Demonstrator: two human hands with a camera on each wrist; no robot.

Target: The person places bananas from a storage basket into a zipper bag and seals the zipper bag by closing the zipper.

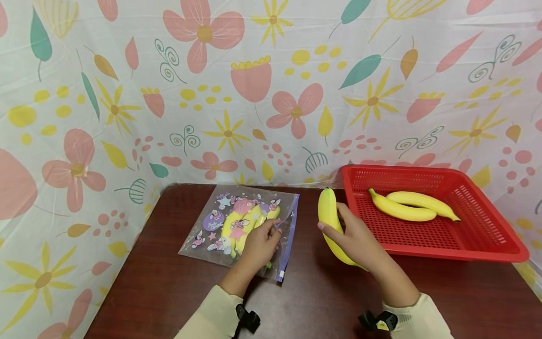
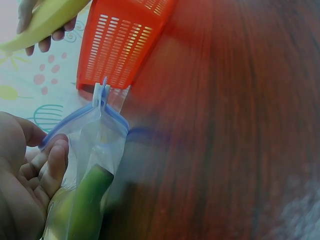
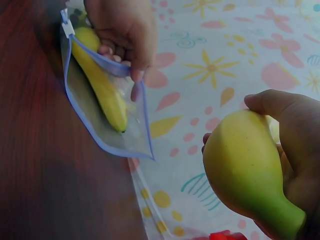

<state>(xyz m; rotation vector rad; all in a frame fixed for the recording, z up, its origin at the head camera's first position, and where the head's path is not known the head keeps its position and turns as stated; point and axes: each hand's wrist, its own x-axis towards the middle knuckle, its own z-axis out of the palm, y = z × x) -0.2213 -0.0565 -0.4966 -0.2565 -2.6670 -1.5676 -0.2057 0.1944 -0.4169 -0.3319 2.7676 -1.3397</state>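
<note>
My right hand point(image 1: 344, 231) grips a yellow banana point(image 1: 327, 207) and holds it just above the dark wooden table point(image 1: 169, 292), between the bag and the basket. The right wrist view shows that banana point(image 3: 245, 165) close up, its green stem toward the camera. My left hand point(image 1: 267, 235) pinches the upper lip of a clear zip bag point(image 1: 211, 221) printed with cartoon stickers, holding its blue-edged mouth point(image 3: 107, 145) open. Bananas point(image 1: 247, 221) lie inside the bag; one point(image 3: 100, 85) shows through the opening. The left hand's fingers point(image 2: 52, 165) curl at the bag's edge point(image 2: 82, 117).
A red plastic basket point(image 1: 487, 235) stands at the right of the table with two bananas point(image 1: 406, 207) in it. A flowered sheet point(image 1: 271, 94) hangs behind and to both sides. The table's front stretches bare toward me.
</note>
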